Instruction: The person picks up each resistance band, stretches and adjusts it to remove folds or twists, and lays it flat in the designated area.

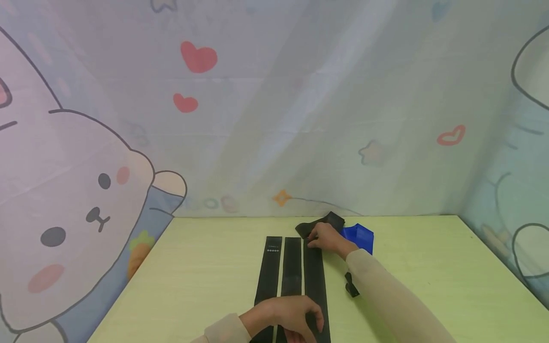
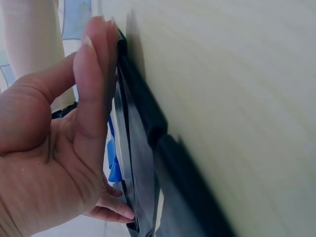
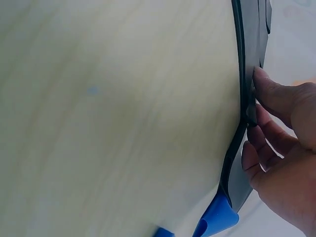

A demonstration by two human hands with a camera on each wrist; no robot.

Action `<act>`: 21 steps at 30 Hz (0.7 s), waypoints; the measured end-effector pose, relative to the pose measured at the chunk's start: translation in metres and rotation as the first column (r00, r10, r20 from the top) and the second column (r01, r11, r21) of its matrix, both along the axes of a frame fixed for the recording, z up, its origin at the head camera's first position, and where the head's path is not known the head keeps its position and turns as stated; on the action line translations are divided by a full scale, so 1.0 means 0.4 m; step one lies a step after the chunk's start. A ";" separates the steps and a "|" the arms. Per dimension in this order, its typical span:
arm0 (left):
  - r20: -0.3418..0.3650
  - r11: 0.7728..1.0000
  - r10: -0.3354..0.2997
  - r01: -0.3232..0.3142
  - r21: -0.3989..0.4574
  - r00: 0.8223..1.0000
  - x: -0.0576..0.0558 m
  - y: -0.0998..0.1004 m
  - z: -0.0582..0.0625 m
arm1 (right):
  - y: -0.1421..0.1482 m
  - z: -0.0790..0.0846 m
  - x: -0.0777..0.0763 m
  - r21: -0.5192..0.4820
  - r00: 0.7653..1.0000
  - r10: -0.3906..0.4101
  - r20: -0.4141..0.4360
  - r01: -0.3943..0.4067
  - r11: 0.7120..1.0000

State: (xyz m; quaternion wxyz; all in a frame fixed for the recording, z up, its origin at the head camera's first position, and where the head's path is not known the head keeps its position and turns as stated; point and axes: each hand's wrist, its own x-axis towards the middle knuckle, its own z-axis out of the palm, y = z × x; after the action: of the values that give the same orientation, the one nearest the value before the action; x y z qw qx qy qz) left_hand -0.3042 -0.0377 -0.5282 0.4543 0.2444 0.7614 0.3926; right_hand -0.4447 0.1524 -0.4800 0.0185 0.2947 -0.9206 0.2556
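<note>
Pale cartoon-printed cloth [image 1: 274,124] hangs behind our light yellow-green wooden counter [image 1: 197,271]. On it we see three flat black strips [image 1: 292,267] lying side by side, just apart. Our left hand [image 1: 296,312] rests across their near part, its grip loose, fingers nearly straight, grasping nothing. Our right hand's [image 1: 328,237] grip is nearly closed, thumb and fingers pinching the rightmost strip's far end, beside a bunched black length [image 1: 321,224] and a glossy blue folded piece [image 1: 360,237].
</note>
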 end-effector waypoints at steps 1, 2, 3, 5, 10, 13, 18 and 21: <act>0.021 1.000 -0.007 0.007 0.001 1.000 -0.018 -0.002 -0.031 | 0.000 0.002 0.001 -0.001 1.000 0.000 0.005 0.000 1.000; 0.031 1.000 -0.005 0.004 0.011 1.000 -0.029 -0.004 -0.055 | -0.001 0.004 0.002 -0.001 1.000 0.002 0.006 -0.002 1.000; 0.029 1.000 -0.006 0.005 0.012 1.000 -0.036 -0.005 -0.069 | -0.001 0.006 0.003 -0.001 1.000 0.006 0.003 -0.006 1.000; 0.026 1.000 -0.007 0.007 0.009 1.000 -0.041 -0.005 -0.082 | -0.002 0.009 0.006 -0.004 1.000 0.009 0.003 -0.009 1.000; 0.019 1.000 0.000 0.000 -0.004 1.000 -0.038 -0.001 -0.082 | -0.002 0.006 0.009 -0.002 1.000 0.023 -0.004 -0.023 1.000; 0.011 1.000 0.003 -0.003 -0.003 1.000 -0.036 0.001 -0.083 | -0.003 0.004 0.009 0.004 1.000 0.018 0.009 -0.018 1.000; -0.046 1.000 0.019 -0.020 -0.021 0.999 -0.011 0.009 -0.047 | -0.004 0.008 0.011 0.016 1.000 -0.004 0.025 0.004 1.000; -0.052 0.999 0.021 -0.023 -0.028 0.998 0.005 0.010 -0.016 | -0.006 0.011 0.012 0.028 0.999 -0.024 0.027 0.024 0.999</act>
State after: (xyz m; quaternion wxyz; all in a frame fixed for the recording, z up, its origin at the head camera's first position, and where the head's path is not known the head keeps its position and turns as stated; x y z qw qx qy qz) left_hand -0.3021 -0.0337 -0.5347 0.4335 0.2396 0.7811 0.3801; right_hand -0.4399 0.1499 -0.4756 0.0047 0.2802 -0.9277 0.2466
